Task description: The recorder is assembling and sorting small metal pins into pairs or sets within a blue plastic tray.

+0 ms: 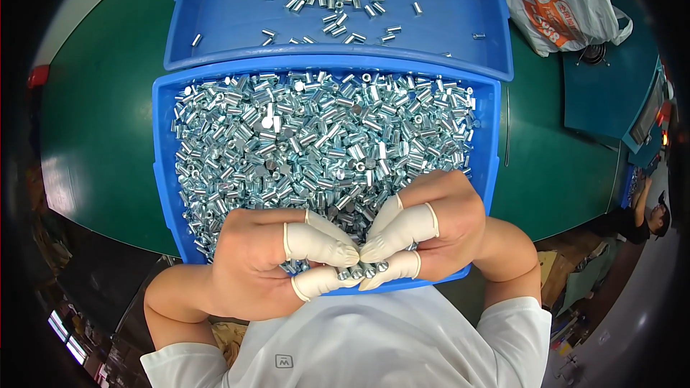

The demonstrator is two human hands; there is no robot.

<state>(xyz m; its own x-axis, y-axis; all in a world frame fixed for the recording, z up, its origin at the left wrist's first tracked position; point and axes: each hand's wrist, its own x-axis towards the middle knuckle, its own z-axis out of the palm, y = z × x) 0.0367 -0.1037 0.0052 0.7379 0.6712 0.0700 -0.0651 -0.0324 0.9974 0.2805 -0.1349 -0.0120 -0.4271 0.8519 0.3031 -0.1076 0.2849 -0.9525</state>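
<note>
My left hand [253, 259] and my right hand [451, 224] meet over the near edge of a deep blue bin [164, 172]. Whitish finger cots cover the thumb and some fingers of each. Between the fingertips, several small shiny metal cylinders [369, 271] sit side by side in a row, their round ends showing. Both hands are closed on this row, touching each other. Below and beyond them, the bin is heaped with the same kind of cylinders [302, 136], lying at all angles; some show a hole in the end. Fingers hide part of the held row.
Beyond the bin, against its far rim, a shallower blue tray [230, 7] holds scattered cylinders. Both containers stand on a green table [100, 144]. A white and orange plastic bag [575, 0] lies at the far right. Another person [643, 217] is at the right edge.
</note>
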